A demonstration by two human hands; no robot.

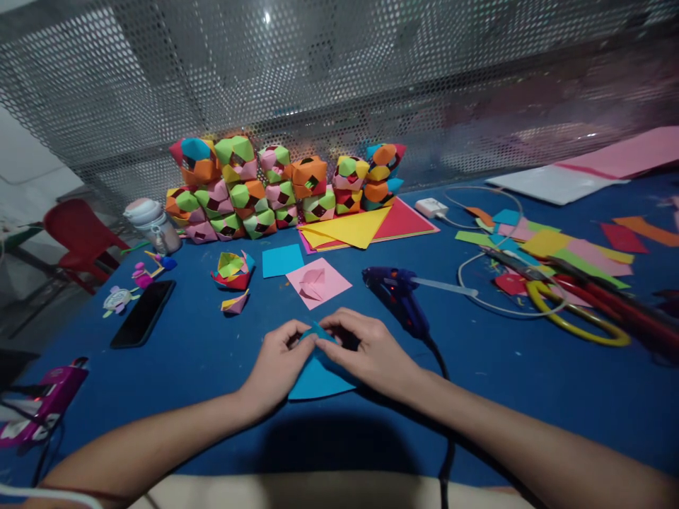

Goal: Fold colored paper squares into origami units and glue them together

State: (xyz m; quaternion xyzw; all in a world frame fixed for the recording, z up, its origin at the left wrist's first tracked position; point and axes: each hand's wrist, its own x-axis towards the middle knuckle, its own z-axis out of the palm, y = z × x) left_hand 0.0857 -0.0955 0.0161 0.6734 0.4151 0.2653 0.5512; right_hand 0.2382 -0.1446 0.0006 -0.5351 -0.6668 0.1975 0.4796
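Observation:
A blue sheet of paper [320, 378] is held up off the table between my two hands. My left hand [283, 357] pinches its upper edge from the left, thumb against the fingers. From the right, my right hand [368, 346] pinches the same edge, the two thumbs almost meeting. A small blue corner pokes up between the fingertips. Just beyond my hands lies a pink square of paper [339, 283] with a raised fold in its middle. Behind it is a flat blue square [281, 260]. A dark blue glue gun [395, 297] with a clear glue stick lies to the right.
Stacked colourful paper balls [254, 194] stand along the metal mesh. A part-built paper ball [232, 270] and a phone [143, 314] lie left. Scissors with yellow handles [578, 322], paper scraps [573, 251] and a white charger [431, 208] lie right. The glue gun's cord [448, 452] runs beside my right forearm.

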